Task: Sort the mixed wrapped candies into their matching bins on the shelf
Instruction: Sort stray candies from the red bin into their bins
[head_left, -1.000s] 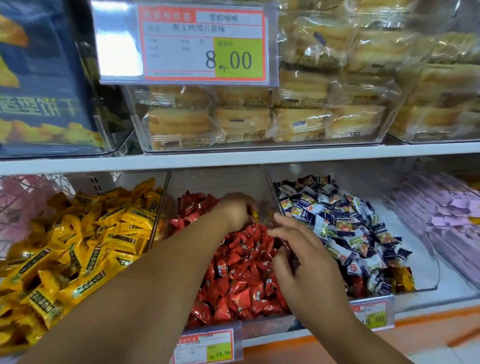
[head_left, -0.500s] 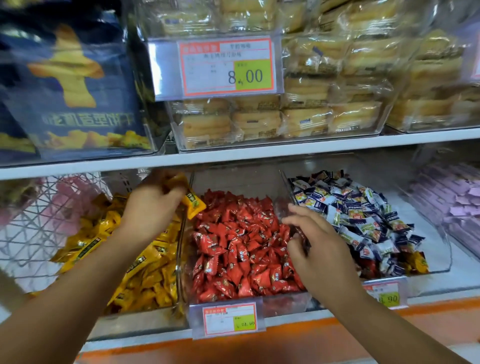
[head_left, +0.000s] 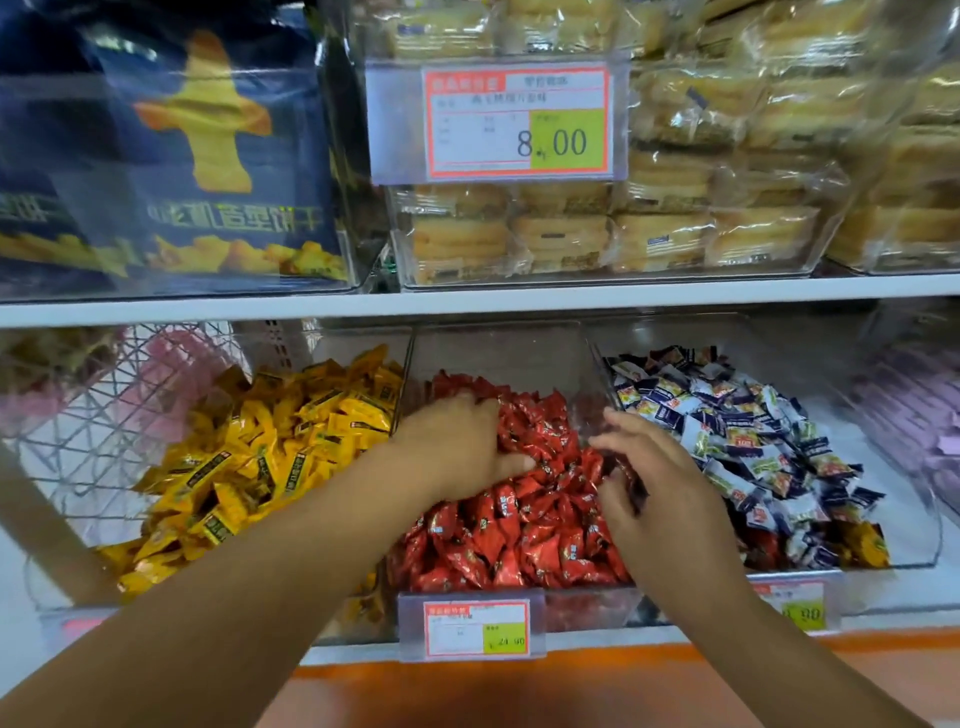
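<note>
Three clear bins stand side by side on the lower shelf: yellow candies (head_left: 270, 457) on the left, red candies (head_left: 519, 540) in the middle, blue-and-white candies (head_left: 753, 431) on the right. My left hand (head_left: 457, 447) lies palm down on the red pile, with its fingers spread into the wrappers. My right hand (head_left: 665, 499) is at the right side of the red bin, its fingers and thumb curled round the clear divider wall (head_left: 602, 374). A few stray yellow candies (head_left: 862, 545) and red ones lie at the front of the right bin.
A wire basket (head_left: 104, 415) with pink packets stands at the far left, and a bin of purple packets (head_left: 914, 415) at the far right. Price tags (head_left: 475, 629) hang on the bin fronts. The upper shelf (head_left: 467, 301) holds wrapped cakes and dark blue biscuit bags.
My left hand carried a yellow candy from the red bin to the yellow bin, let it go there, and has come back onto the red pile. My right hand stayed at the divider.
</note>
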